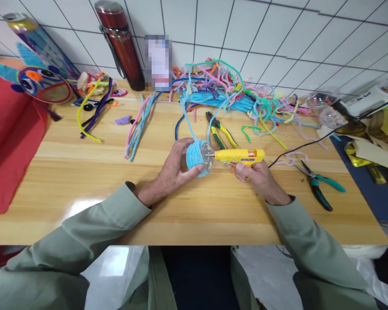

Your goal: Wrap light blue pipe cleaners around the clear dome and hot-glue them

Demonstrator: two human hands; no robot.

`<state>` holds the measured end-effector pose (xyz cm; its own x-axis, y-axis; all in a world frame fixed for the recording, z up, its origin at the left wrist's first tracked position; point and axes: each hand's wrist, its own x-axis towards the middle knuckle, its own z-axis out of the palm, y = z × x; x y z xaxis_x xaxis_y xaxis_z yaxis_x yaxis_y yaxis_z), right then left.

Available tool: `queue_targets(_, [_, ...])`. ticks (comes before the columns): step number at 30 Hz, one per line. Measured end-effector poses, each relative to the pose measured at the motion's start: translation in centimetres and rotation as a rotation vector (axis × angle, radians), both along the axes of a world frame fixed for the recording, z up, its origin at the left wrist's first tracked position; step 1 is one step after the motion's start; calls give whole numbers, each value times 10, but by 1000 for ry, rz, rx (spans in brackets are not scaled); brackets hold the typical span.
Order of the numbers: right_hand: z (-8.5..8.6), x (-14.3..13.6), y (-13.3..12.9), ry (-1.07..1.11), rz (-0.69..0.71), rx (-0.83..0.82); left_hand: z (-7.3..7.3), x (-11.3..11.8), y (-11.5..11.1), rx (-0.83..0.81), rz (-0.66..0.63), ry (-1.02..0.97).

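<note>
A long pale wooden table (84, 181) fills most of the view, set against a white tiled wall (278, 30). At nine o'clock a sheet of red cloth (6, 142) drapes over the table's left end, and above it, toward ten o'clock, lies a round blue and red pipe-cleaner face (40, 84). At twelve to one o'clock sprawls a big tangled heap of blue, pink and green pipe cleaners (226, 92), with a dark red metal flask (121, 45) standing against the wall at eleven. Near the centre the left hand (174, 172) cups a small clear ball wound with light blue pipe cleaner (196, 157), fingers curled round its underside and thumb pressed on its near side, a loose blue strand running up from it to the heap. Just to the right, the right hand (257, 174) is closed round the grip of a yellow glue gun (241, 156), whose metal tip touches the ball's bare side; its black cord (326, 135) trails off toward two o'clock. Just behind the gun lie yellow-and-green handled pliers (220, 131); at three o'clock rest small teal-handled pliers (320, 185).
</note>
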<state>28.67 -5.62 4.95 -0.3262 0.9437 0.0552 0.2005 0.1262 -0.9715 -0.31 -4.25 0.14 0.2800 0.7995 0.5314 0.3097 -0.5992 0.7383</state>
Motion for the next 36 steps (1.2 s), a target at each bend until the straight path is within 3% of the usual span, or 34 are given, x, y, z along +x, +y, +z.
queue_targets(14, [1,-1,0,-18,20,-19,-1,-1,1,-25,-8,-24])
queue_targets(30, [3,7,3,-61,46,-1,-7,1,0,-217,7,-173])
queue_targets(36, [6,6,0,-118,-4,0,-8,1,0,-210,7,-175])
